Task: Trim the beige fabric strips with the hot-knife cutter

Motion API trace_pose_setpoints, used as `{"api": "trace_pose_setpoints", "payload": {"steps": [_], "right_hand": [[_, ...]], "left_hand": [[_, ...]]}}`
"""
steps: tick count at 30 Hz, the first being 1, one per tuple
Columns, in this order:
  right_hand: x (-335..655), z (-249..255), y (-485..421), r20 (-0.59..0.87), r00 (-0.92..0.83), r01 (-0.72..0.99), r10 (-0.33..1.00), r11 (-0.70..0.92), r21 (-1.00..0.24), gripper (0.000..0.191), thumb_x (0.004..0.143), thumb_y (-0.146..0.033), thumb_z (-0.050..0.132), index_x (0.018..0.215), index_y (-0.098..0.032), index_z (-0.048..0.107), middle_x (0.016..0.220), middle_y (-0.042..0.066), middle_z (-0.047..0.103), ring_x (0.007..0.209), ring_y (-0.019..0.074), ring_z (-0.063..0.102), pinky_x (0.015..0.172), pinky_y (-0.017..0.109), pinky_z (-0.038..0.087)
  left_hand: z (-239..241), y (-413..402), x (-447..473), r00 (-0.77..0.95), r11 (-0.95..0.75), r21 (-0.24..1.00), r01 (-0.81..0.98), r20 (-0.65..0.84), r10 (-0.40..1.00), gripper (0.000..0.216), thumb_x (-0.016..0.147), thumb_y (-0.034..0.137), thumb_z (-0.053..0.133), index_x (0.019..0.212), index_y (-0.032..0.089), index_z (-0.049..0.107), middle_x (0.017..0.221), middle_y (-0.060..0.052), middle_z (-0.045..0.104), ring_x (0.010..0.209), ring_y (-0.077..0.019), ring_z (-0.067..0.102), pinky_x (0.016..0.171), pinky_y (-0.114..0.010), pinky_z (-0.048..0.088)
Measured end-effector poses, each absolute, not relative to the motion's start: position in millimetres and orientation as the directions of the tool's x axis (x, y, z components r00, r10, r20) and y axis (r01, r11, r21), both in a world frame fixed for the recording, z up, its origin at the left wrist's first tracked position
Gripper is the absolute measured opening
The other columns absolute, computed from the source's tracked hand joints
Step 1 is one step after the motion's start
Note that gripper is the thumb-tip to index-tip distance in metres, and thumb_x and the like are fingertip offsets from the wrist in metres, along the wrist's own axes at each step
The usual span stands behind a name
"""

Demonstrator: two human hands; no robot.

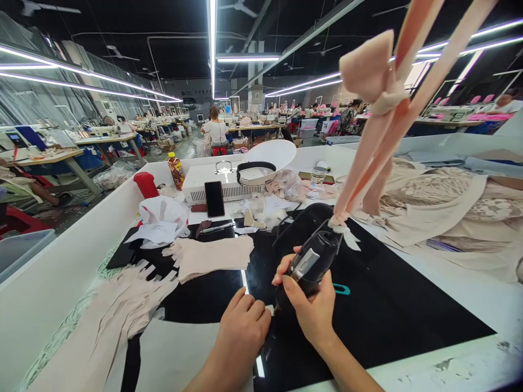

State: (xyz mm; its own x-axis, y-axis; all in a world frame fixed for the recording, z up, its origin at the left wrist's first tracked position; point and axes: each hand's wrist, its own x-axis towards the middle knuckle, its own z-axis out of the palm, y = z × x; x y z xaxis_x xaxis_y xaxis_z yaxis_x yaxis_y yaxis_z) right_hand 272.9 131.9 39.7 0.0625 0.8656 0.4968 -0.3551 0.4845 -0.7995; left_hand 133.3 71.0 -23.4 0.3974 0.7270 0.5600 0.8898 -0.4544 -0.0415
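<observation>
My right hand [312, 305] is wrapped around a black hand-held power tool [311, 264] with a silver plate on its side. The tool hangs from knotted pink fabric strips [368, 141] that come down from above. To its left, my left hand [244, 326] rests low on the black board [368, 326], fingers curled, with a small white piece [270, 310] showing at the fingertips, close to the tool's lower end. What the tool's tip touches is hidden. A large pale fabric panel [175, 354] lies left of my left hand.
Stacked beige pieces [216, 256] and long beige strips [110, 316] lie on the left. A phone [214, 199] leans against a white box [204, 179], near a bottle [175, 171]. Lace-patterned fabric [441, 196] is piled right. A teal-handled object [341, 289] lies behind my right hand.
</observation>
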Motion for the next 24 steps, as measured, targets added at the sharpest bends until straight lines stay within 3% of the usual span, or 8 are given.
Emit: {"api": "trace_pose_setpoints", "payload": {"steps": [12,24], "right_hand": [[275,37,133,0.491,0.021,-0.348,0.871,0.466,-0.813,0.027,0.088,-0.026,0.078,0.108,-0.027,0.06,0.084,-0.002,0.068,0.063,0.0139,0.064,0.059,0.027,0.056],[276,38,142,0.485,0.066,-0.345,0.872,0.476,-0.809,0.03,0.089,-0.03,0.079,0.109,-0.028,0.058,0.085,-0.003,0.068,0.065,0.0146,0.063,0.062,0.029,0.057]], "left_hand": [[-21,74,128,0.395,-0.47,-0.01,0.883,0.557,0.73,0.025,0.103,0.008,0.053,0.083,0.021,0.06,0.075,0.004,0.062,0.076,-0.0152,0.062,0.108,-0.041,0.05],[-25,73,126,0.402,-0.473,-0.018,0.881,0.556,0.728,0.027,0.104,0.006,0.049,0.086,0.021,0.062,0.077,0.004,0.063,0.074,-0.015,0.061,0.106,-0.042,0.052]]}}
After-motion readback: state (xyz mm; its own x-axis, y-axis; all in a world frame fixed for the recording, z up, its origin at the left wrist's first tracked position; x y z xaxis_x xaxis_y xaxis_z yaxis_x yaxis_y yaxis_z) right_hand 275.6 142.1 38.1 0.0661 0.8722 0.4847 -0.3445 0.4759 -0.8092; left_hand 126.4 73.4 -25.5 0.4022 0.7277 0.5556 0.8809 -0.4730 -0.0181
